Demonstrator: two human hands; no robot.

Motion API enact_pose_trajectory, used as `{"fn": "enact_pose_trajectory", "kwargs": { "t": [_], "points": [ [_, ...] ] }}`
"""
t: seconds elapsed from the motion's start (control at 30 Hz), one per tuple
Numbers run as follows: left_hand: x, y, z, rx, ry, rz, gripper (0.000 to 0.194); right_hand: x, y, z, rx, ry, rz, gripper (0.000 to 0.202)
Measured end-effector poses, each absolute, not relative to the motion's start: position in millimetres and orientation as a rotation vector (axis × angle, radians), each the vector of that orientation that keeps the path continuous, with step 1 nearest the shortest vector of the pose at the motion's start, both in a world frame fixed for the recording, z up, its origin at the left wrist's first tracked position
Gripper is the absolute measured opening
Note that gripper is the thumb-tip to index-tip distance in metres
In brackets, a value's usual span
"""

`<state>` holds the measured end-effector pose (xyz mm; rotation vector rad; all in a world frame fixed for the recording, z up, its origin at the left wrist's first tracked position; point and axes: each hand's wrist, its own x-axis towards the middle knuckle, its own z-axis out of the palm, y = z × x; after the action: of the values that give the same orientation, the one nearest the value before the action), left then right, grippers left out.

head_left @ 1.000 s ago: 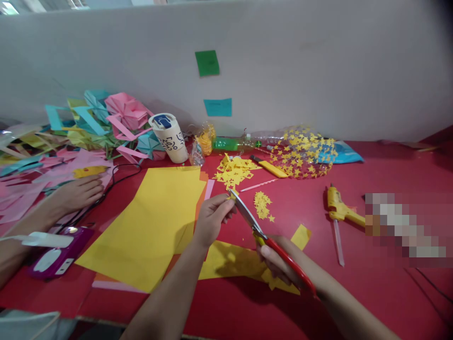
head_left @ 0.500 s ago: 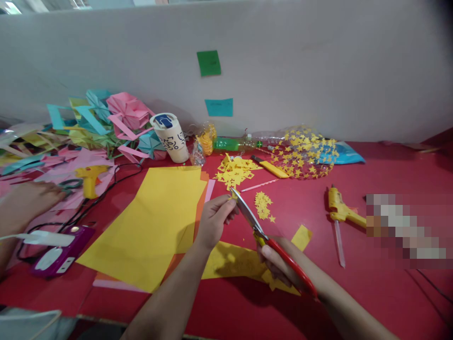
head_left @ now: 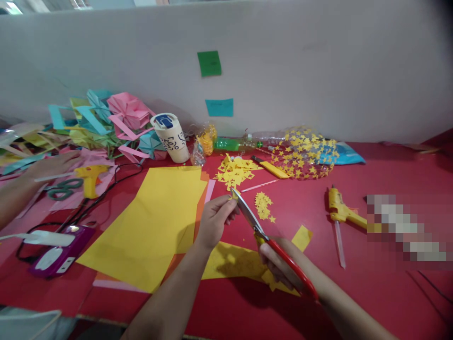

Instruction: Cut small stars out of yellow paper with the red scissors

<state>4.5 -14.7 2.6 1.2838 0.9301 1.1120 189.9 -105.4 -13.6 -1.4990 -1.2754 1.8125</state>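
Between its fingertips my left hand (head_left: 216, 218) pinches a small yellow paper piece (head_left: 234, 194), mostly hidden by the fingers. My right hand (head_left: 279, 264) is wrapped round the red handles of the scissors (head_left: 250, 212), whose blade tips meet that piece. Beyond them lies a pile of yellow scraps (head_left: 235, 171), with a smaller heap of yellow stars (head_left: 262, 205) to the right. A yellow strip (head_left: 226, 264) lies under my hands, and large yellow sheets (head_left: 155, 212) lie over orange and pink ones at the left.
At left, another person's hand (head_left: 53, 165) is over pink paper near a yellow glue gun (head_left: 90, 182), green-handled scissors (head_left: 64, 190) and a purple power strip (head_left: 63, 250). A tumbler (head_left: 173, 141), bottle (head_left: 230, 144) and cutter (head_left: 272, 167) stand or lie behind. Another glue gun (head_left: 341, 208) lies right.
The other person's hand at the left has moved up and away from the green-handled scissors, which show more fully. My hands and the scissors look almost unmoved.
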Motion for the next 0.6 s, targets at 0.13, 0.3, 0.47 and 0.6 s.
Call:
{"fn": "enact_pose_trajectory", "kwargs": {
  "t": [0.13,0.3,0.47,0.6],
  "points": [
    [5,-14,3,1.279,0.935,1.113,0.032,190,-105,-15,-1.499,-1.266,1.811,0.045],
    [4,-13,2,1.276,0.951,1.12,0.032,188,-103,-12,-1.531,-1.302,1.745,0.046],
    [4,-12,-1,1.253,1.005,1.118,0.032,182,-96,-5,-1.546,-1.271,1.764,0.053],
    [4,-7,-1,1.257,1.049,1.072,0.032,186,-90,-4,-1.469,-1.223,1.69,0.056]
  ]
}}
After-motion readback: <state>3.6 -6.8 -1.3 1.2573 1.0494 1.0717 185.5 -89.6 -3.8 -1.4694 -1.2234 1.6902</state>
